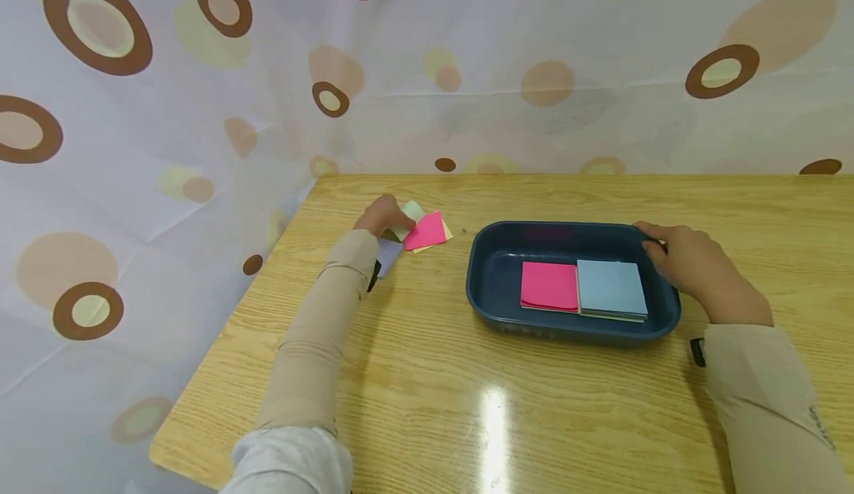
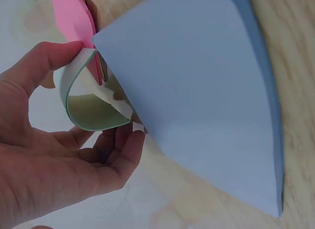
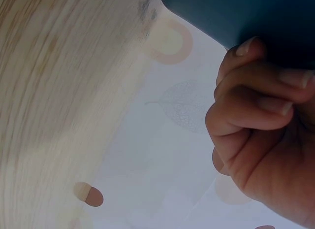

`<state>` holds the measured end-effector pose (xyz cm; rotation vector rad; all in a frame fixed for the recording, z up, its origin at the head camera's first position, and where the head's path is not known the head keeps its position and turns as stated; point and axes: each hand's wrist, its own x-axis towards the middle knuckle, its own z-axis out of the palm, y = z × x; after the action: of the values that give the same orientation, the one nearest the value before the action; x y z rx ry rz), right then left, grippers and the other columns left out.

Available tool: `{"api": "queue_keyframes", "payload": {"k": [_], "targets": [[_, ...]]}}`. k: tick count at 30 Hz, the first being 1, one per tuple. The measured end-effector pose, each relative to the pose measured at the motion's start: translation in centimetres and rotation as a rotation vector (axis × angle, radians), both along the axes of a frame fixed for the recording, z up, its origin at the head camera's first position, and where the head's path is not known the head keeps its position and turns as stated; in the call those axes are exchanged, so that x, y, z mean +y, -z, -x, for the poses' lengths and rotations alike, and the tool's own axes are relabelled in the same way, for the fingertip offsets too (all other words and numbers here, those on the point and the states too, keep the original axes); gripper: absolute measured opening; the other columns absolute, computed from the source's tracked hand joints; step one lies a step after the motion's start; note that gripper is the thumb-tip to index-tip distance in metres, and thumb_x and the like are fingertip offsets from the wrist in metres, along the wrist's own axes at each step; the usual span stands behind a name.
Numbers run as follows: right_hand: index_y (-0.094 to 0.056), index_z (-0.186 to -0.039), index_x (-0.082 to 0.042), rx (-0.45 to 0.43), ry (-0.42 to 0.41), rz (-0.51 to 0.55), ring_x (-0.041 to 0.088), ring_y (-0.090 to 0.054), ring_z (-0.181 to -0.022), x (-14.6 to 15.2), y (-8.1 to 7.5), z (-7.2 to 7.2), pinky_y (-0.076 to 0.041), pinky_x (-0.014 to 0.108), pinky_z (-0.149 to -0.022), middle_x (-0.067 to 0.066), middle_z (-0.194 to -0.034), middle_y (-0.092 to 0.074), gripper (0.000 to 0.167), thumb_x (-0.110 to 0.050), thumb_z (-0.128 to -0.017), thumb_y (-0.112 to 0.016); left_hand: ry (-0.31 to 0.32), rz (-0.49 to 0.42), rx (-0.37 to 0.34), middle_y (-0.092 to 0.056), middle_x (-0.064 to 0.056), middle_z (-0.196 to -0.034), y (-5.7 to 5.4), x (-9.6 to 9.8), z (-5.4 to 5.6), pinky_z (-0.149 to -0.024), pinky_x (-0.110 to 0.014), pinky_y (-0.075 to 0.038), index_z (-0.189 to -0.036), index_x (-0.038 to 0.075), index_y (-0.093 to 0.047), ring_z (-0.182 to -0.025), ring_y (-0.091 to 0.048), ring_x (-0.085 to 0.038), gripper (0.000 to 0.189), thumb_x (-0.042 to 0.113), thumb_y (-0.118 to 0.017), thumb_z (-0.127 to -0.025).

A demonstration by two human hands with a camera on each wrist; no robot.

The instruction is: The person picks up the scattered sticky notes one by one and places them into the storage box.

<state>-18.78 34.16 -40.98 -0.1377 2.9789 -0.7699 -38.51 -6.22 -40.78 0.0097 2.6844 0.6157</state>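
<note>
At the table's far left, my left hand (image 1: 383,215) pinches a pale green sticky-note pad (image 2: 93,115), which bends into a curve between thumb and fingers. Beside it lie a pink pad (image 1: 425,233), a yellow one (image 1: 448,233) partly covered by the pink, and a lavender-blue pad (image 1: 390,255) closer to the wrist. My right hand (image 1: 700,268) grips the right end of a dark blue tray (image 1: 492,271), fingers curled at its wall. Inside the tray, a pink stack of notes (image 1: 548,285) sits left of a light blue stack (image 1: 611,285).
The wooden table (image 1: 427,375) ends along a slanted left edge. A spotted curtain (image 1: 467,56) hangs behind it and down its left side. Bare tabletop lies between the loose pads and the tray.
</note>
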Motion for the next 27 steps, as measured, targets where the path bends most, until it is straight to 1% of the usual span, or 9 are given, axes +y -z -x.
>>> {"api": "queue_keyframes", "payload": {"k": [2, 4, 8, 12, 16, 19, 22, 24, 27], "targets": [[-0.036, -0.140, 0.011, -0.001, 0.000, -0.001, 0.015, -0.038, -0.043, 0.0, 0.0, 0.0, -0.033, 0.030, -0.046, 0.002, -0.053, -0.038, 0.045, -0.009, -0.100, -0.043, 0.012, -0.009, 0.019, -0.054, -0.012, -0.109, 0.2, 0.2, 0.0, -0.079, -0.033, -0.043, -0.114, -0.003, -0.051, -0.091, -0.047, -0.023, 0.042, 0.019, -0.071, -0.084], [-0.036, -0.140, 0.011, -0.003, 0.002, -0.002, 0.016, -0.038, -0.044, 0.0, 0.1, 0.0, -0.033, 0.031, -0.047, 0.003, -0.053, -0.039, 0.045, -0.009, -0.100, -0.043, 0.025, -0.003, 0.030, -0.052, -0.016, -0.115, 0.4, 0.3, 0.0, -0.081, -0.033, -0.043, -0.122, -0.004, -0.047, -0.095, -0.047, -0.024, 0.051, 0.019, -0.071, -0.083], [-0.036, -0.140, 0.011, -0.004, 0.004, -0.004, 0.016, -0.038, -0.044, 0.0, 0.1, 0.0, -0.033, 0.031, -0.047, 0.003, -0.054, -0.039, 0.045, -0.009, -0.100, -0.043, 0.040, 0.036, 0.055, -0.042, -0.025, -0.133, 0.5, 0.2, -0.4, -0.094, -0.043, -0.041, -0.143, -0.003, -0.025, -0.115, -0.043, -0.036, 0.081, 0.027, -0.071, -0.083], [-0.036, -0.140, 0.011, -0.004, 0.004, -0.003, 0.015, -0.038, -0.044, 0.1, 0.0, 0.0, -0.033, 0.031, -0.047, 0.002, -0.053, -0.038, 0.046, -0.009, -0.100, -0.043, 0.050, 0.074, 0.079, -0.033, -0.029, -0.143, 0.3, 0.1, -0.9, -0.102, -0.052, -0.034, -0.150, -0.001, -0.009, -0.130, -0.031, -0.046, 0.097, 0.032, -0.071, -0.084], [-0.036, -0.140, 0.011, -0.001, 0.006, -0.004, 0.015, -0.038, -0.043, 0.2, 0.0, 0.0, -0.033, 0.030, -0.046, 0.002, -0.053, -0.038, 0.045, -0.010, -0.100, -0.043, 0.076, 0.149, 0.095, -0.028, -0.030, -0.143, 0.2, 0.3, -1.0, -0.102, -0.054, -0.033, -0.148, -0.003, -0.018, -0.132, -0.026, -0.045, 0.092, 0.040, -0.068, -0.084], [-0.036, -0.140, 0.011, -0.002, 0.006, -0.003, 0.016, -0.038, -0.043, 0.2, 0.0, 0.0, -0.033, 0.031, -0.046, 0.002, -0.053, -0.039, 0.046, -0.010, -0.100, -0.043, 0.093, 0.185, 0.109, -0.030, -0.030, -0.137, 0.1, 0.2, -1.0, -0.101, -0.052, -0.034, -0.139, -0.006, -0.034, -0.128, -0.027, -0.041, 0.080, 0.043, -0.067, -0.084], [-0.036, -0.140, 0.011, -0.003, 0.005, -0.002, 0.016, -0.038, -0.043, 0.2, 0.0, 0.0, -0.034, 0.031, -0.047, 0.003, -0.054, -0.039, 0.046, -0.009, -0.100, -0.043, 0.108, 0.197, 0.120, -0.033, -0.028, -0.131, 0.0, 0.0, -1.0, -0.100, -0.049, -0.033, -0.128, -0.007, -0.043, -0.121, -0.029, -0.039, 0.071, 0.044, -0.067, -0.084], [-0.036, -0.140, 0.011, 0.001, 0.004, -0.003, 0.016, -0.038, -0.043, 0.1, 0.1, 0.1, -0.034, 0.032, -0.047, 0.003, -0.054, -0.039, 0.045, -0.009, -0.100, -0.043, 0.118, 0.202, 0.120, -0.035, -0.028, -0.130, 0.0, -0.1, -1.0, -0.100, -0.049, -0.032, -0.127, -0.007, -0.044, -0.119, -0.030, -0.038, 0.071, 0.044, -0.067, -0.084], [-0.037, -0.140, 0.011, 0.008, 0.005, -0.002, 0.016, -0.038, -0.044, 0.1, 0.2, 0.1, -0.034, 0.031, -0.047, 0.002, -0.054, -0.039, 0.045, -0.009, -0.100, -0.043, 0.132, 0.225, 0.094, -0.037, -0.028, -0.133, -0.1, -0.4, -0.9, -0.102, -0.049, -0.032, -0.134, -0.007, -0.039, -0.121, -0.034, -0.040, 0.077, 0.047, -0.066, -0.085]]}}
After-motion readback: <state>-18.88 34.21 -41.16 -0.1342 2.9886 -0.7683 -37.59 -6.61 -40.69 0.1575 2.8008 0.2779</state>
